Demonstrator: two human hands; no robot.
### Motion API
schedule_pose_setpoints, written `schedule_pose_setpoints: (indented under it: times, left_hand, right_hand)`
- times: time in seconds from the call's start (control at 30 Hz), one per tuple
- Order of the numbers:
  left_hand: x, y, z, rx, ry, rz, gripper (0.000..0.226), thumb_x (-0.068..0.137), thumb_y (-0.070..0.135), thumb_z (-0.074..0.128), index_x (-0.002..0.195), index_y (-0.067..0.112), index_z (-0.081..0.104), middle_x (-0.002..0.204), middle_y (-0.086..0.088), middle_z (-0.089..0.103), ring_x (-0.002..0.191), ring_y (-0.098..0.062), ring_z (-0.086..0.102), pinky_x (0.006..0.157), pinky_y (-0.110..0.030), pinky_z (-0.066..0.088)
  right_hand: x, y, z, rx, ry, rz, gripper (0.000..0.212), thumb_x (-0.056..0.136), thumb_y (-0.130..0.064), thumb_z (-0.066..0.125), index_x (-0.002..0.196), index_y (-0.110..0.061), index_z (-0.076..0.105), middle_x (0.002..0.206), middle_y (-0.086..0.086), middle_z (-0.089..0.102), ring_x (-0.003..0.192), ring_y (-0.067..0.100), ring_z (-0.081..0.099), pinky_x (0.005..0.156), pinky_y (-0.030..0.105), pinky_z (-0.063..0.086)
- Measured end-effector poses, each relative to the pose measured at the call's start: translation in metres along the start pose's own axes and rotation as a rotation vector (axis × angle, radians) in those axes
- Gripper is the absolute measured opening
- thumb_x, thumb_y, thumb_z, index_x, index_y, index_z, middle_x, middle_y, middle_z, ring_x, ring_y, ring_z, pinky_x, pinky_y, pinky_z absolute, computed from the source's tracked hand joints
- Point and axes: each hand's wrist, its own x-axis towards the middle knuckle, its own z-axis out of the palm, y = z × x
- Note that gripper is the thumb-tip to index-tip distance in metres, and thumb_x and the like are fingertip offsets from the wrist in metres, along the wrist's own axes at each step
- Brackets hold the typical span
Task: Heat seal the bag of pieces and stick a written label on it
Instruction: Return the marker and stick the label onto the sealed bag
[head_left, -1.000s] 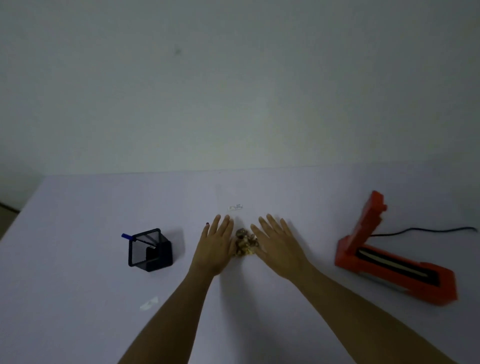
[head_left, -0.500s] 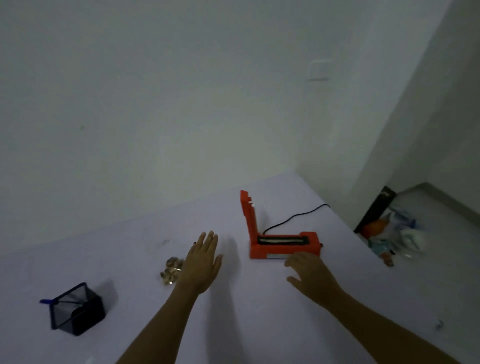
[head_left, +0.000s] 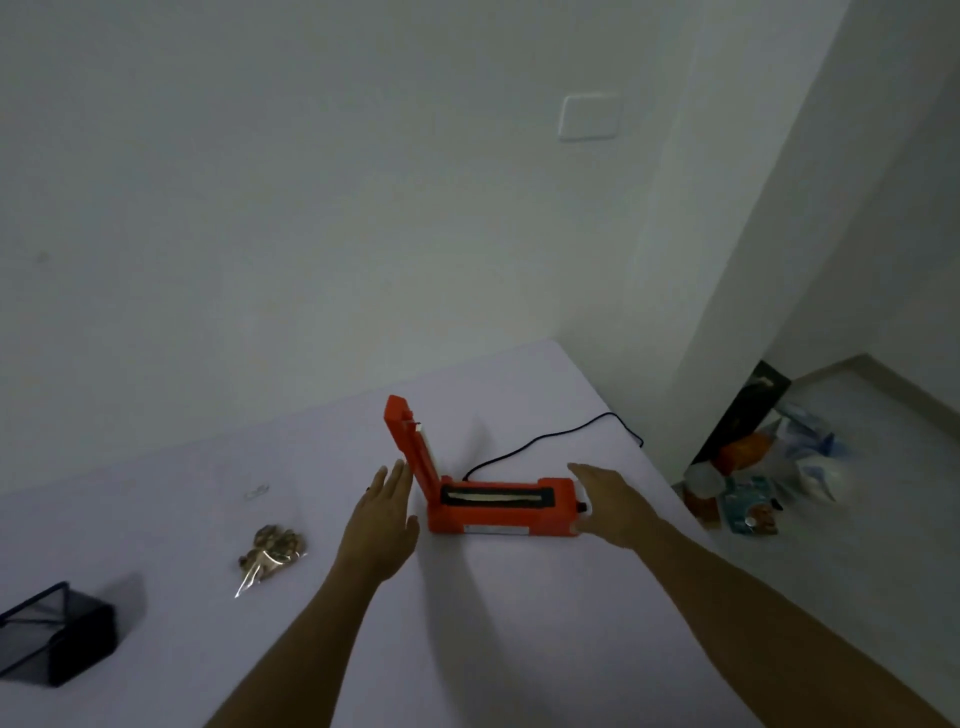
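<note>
The white table (head_left: 519, 623) carries an orange heat sealer (head_left: 498, 506) near its right edge, lid raised upright. The left hand (head_left: 382, 525) hovers just beside the hinge end, its grip released, fingers straight. The right hand (head_left: 613, 504) touches the sealer's other end, grip likewise released. The bag of pieces (head_left: 270, 551) lies towards the left edge, near a black mesh holder (head_left: 52, 636).
</note>
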Motion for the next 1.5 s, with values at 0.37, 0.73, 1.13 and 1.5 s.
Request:
schedule_pose_setpoints:
  times: [0.37, 0.73, 1.13, 1.5]
  left_hand:
    - [0.01, 0.065, 0.043, -0.122, -0.048, -0.012, 0.08, 0.094, 0.016, 0.047, 0.151, 0.022, -0.008, 0.161, 0.001, -0.003, 0.147, -0.021, 0.012, 0.113, -0.035, 0.031]
    - [0.008, 0.045, 0.056, -0.071, -0.066, -0.089, 0.097, 0.084, 0.006, 0.053, 0.145, 0.042, -0.013, 0.161, -0.002, -0.01, 0.136, -0.03, 0.035, 0.113, -0.041, 0.03]
    - [0.048, 0.007, 0.041, -0.105, 0.021, -0.211, 0.093, 0.085, 0.009, 0.053, 0.147, 0.044, -0.007, 0.161, 0.002, -0.006, 0.115, -0.03, 0.053, 0.086, -0.038, 0.053]
    - [0.086, -0.039, 0.022, -0.114, 0.06, -0.255, 0.094, 0.084, 0.008, 0.055, 0.148, 0.042, -0.004, 0.161, 0.001, -0.004, 0.124, -0.031, 0.049, 0.082, -0.039, 0.054]
  right_hand:
    - [0.035, 0.024, -0.001, 0.312, -0.094, -0.114, 0.081, 0.066, -0.013, 0.084, 0.136, -0.018, 0.043, 0.123, 0.006, 0.059, 0.108, 0.018, 0.057, 0.088, 0.03, 0.049]
    - [0.043, 0.031, 0.003, 0.446, -0.137, -0.103, 0.076, 0.071, -0.009, 0.081, 0.135, -0.019, 0.042, 0.127, 0.003, 0.058, 0.112, 0.016, 0.053, 0.087, 0.026, 0.045]
    - [0.129, -0.01, -0.006, 0.448, -0.202, -0.158, 0.075, 0.067, -0.007, 0.083, 0.132, -0.017, 0.046, 0.129, 0.002, 0.056, 0.119, 0.014, 0.049, 0.09, 0.026, 0.041]
    - [0.195, -0.055, 0.001, 0.409, -0.215, -0.187, 0.075, 0.065, -0.014, 0.085, 0.129, -0.022, 0.047, 0.131, 0.0, 0.056, 0.124, 0.017, 0.048, 0.101, 0.038, 0.044]
